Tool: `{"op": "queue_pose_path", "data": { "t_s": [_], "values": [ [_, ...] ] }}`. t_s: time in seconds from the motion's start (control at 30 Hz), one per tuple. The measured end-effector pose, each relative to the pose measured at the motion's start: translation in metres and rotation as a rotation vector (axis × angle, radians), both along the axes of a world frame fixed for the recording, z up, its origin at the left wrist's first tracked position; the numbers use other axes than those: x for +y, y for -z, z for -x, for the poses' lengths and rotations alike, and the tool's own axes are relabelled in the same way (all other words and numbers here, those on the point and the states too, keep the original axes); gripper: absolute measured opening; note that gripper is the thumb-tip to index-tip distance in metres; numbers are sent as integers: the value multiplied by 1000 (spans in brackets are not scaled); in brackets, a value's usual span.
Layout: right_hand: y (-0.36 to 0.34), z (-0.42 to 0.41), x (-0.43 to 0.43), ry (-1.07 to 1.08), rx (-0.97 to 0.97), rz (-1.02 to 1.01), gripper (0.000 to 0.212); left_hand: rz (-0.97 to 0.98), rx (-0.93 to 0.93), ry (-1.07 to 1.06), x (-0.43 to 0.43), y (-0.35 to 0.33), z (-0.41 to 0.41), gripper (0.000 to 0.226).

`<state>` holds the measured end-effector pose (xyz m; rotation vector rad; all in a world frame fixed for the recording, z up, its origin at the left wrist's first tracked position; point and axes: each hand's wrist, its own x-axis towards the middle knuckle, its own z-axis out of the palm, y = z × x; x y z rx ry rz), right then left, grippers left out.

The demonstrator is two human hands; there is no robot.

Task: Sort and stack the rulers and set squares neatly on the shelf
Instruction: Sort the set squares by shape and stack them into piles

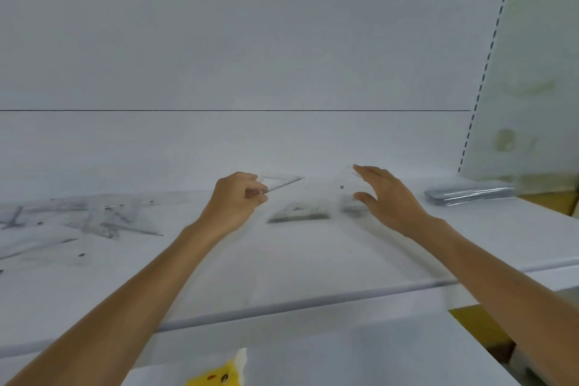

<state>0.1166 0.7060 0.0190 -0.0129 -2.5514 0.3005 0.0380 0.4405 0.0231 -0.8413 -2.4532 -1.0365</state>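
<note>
From the head camera, we're over the white shelf (313, 263), and the marker to watch is the small stack of set squares (299, 214) lying flat mid-shelf.

Just left of that stack and raised above it, the left hand (236, 199) has its grip closed on a clear set square (282, 182). Fingers and thumb pinch one corner, and the long edge points up and right, off the shelf surface.

Right of the stack, the right hand (390, 197) hovers with its grip wide. The fingers are straight and spread, the thumb is apart, and it holds nothing. Beneath its thumb sits a blurred second heap (351, 208) of clear pieces, just right of the stack. I cannot tell whether the hand touches it.

Well left of the stack, a loose scatter of rulers and set squares (100, 221) lies criss-crossed. Well right of it, near the slotted upright (488, 56), rests a tidy wrapped bundle (470, 194). Down at the near edge, below the stack, a yellow packet (219, 374) peeks in.
</note>
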Motion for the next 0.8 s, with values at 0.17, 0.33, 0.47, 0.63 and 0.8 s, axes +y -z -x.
{"op": "queue_pose_path", "data": {
  "t_s": [0.17, 0.33, 0.47, 0.63, 0.8],
  "values": [
    [13, 3, 59, -41, -51, 53, 52, -57, -13, 17, 49, 4, -15, 15],
    [17, 15, 83, -120, -151, 80, 47, -62, -30, -10, 63, 10, -19, 10],
    [9, 23, 81, -187, -172, 116, 45, -89, -10, -50, 64, 12, -18, 10],
    [16, 31, 71, -235, -398, 29, 40, -89, -26, -69, 60, 13, -13, 11],
    [24, 29, 71, -229, -376, -17, 41, -77, -34, -61, 56, 14, -9, 11]
  ]
}}
